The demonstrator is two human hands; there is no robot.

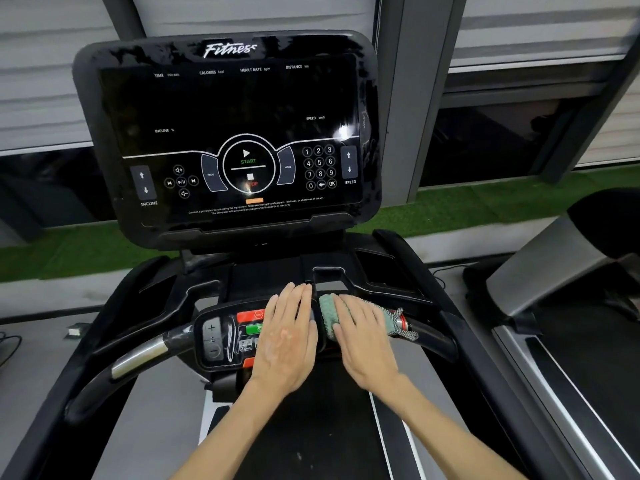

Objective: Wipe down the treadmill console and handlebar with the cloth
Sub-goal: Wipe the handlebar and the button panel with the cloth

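The green cloth (329,315) is being pressed flat under the open right hand (363,341) on the handlebar (138,358) just right of the button panel (225,337), where the left hand (287,336) is lying flat, empty.

Glossy black plastic console (225,133); nubby green cloth (327,315); handlebar (138,358) part shiny metal, part matt black.
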